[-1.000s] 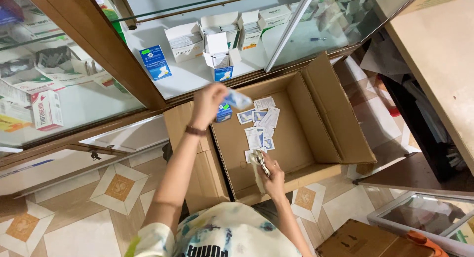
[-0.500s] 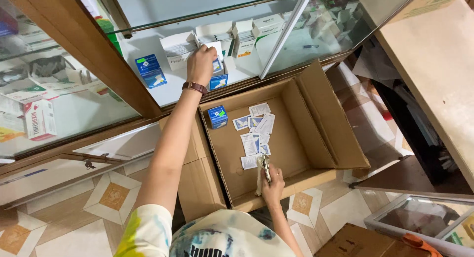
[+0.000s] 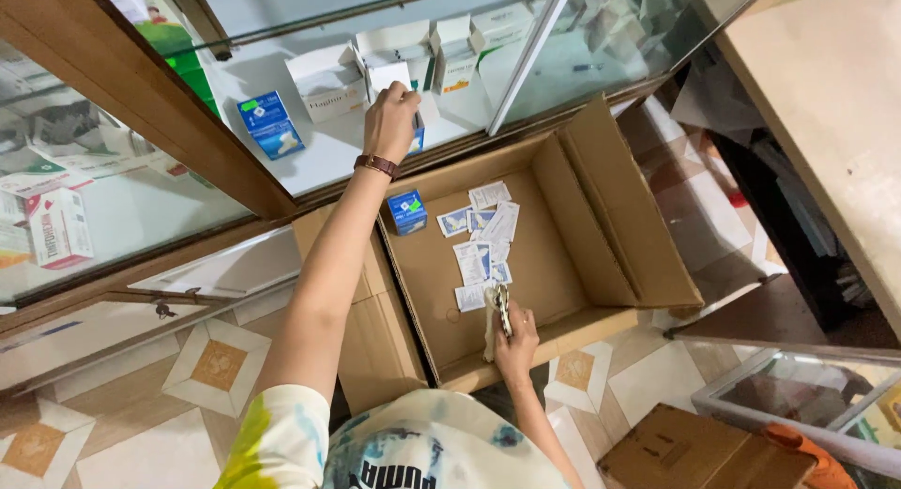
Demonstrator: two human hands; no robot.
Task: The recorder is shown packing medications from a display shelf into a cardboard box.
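The left hand (image 3: 391, 121) reaches onto the white shelf (image 3: 319, 156), its fingers closed around one small box (image 3: 389, 76) that stands there. The right hand (image 3: 515, 339) is closed around scissors (image 3: 502, 309) at the near edge of the open cardboard box (image 3: 601, 226). Inside lie one small blue box (image 3: 407, 211) and about seven sachets (image 3: 483, 240).

A single head-worn camera looks steeply down from above the person's shoulders, close enough that the printed shirt fills the bottom edge. It faces forward over an open cardboard box (image 3: 526, 264) on the tiled floor (image 3: 122, 423) toward a glass-fronted cabinet shelf (image 3: 328, 151) along the top; a counter edge (image 3: 826, 123) crosses the right
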